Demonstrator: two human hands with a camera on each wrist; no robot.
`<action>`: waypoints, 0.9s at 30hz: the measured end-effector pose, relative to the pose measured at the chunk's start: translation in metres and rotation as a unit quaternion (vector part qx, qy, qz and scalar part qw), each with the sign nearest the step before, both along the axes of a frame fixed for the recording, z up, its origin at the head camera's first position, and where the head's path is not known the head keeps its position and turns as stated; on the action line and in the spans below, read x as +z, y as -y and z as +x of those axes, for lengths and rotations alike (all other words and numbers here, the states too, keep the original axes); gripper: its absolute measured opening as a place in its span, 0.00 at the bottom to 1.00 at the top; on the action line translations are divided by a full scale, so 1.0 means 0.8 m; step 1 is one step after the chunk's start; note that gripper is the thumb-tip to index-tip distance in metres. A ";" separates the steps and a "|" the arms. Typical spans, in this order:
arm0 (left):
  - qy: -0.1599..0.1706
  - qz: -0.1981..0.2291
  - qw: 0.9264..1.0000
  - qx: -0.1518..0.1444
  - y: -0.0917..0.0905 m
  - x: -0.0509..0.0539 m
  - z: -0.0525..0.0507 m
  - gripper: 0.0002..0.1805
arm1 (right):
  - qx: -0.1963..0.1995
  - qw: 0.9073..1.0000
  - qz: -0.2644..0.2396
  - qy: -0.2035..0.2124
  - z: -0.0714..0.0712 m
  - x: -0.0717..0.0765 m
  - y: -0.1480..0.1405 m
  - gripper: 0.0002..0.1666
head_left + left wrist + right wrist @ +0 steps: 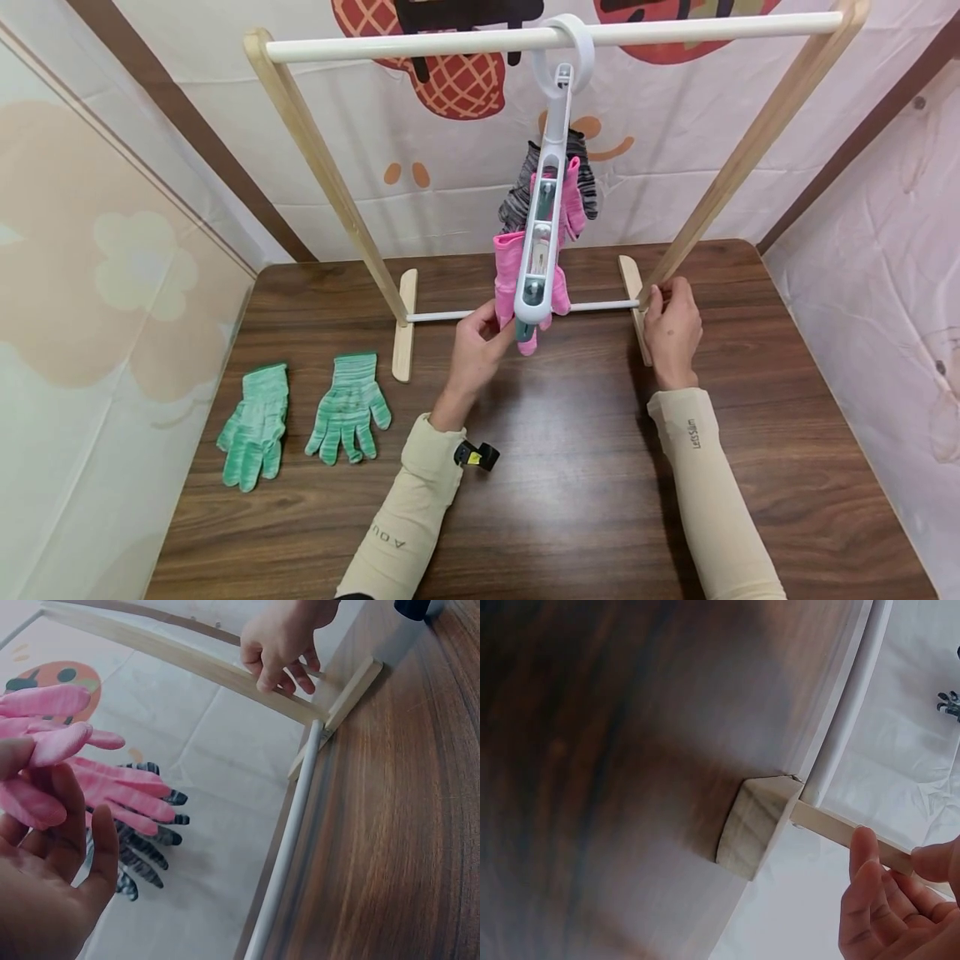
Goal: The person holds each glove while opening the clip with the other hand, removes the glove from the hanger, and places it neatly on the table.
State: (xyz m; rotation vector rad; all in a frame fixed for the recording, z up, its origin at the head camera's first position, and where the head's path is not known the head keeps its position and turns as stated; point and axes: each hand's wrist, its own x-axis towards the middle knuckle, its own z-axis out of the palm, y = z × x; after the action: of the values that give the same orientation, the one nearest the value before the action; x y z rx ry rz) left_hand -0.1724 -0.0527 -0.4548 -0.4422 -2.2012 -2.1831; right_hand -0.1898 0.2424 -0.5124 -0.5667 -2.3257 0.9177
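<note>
My left hand (476, 348) pinches the fingers of a pink glove (56, 742), which hangs from a white clip hanger (556, 133). Farther along the same hanger hang another pink glove (573, 200) and black-and-grey gloves (517, 200). A ring hooks the hanger over the white top rail (420, 43) of a wooden rack. With my right hand (675, 329) I grip the rack's right post (738, 167) low down, near its foot. Thumb and fingers meet around that post (829, 823) in the right wrist view. The hanger hides part of the pink gloves from above.
Two green gloves, one (255, 425) at the far left and one (348, 408) beside it, lie flat on the brown table (555, 500). A thin lower bar (442, 316) joins the rack's feet. A printed cloth wall (465, 192) stands behind the rack.
</note>
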 end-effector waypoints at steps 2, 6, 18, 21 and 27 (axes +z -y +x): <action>-0.004 0.004 1.000 0.000 0.000 -0.001 0.000 0.20 | -0.001 1.000 0.000 0.004 0.000 0.000 -0.001 0.16; -0.012 0.025 1.000 -0.010 0.002 -0.004 0.000 0.31 | -0.002 1.000 -0.002 0.011 0.000 0.000 -0.001 0.17; -0.003 0.040 0.999 -0.009 0.002 -0.003 0.004 0.20 | -0.010 0.998 -0.045 0.034 0.008 0.004 0.000 0.20; -0.009 0.041 0.999 -0.010 0.002 -0.002 0.004 0.19 | -0.010 0.998 -0.058 0.025 0.014 0.011 0.005 0.20; -0.021 0.048 0.999 -0.014 0.001 -0.003 0.004 0.42 | 0.053 0.996 -0.066 -0.035 0.022 0.038 0.024 0.15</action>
State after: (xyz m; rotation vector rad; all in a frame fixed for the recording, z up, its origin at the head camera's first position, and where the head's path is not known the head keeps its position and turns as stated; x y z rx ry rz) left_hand -0.1693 -0.0535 -0.4571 -0.5139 -2.0700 -2.2602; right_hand -0.1719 0.2232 -0.4824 -0.4597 -2.2629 1.1300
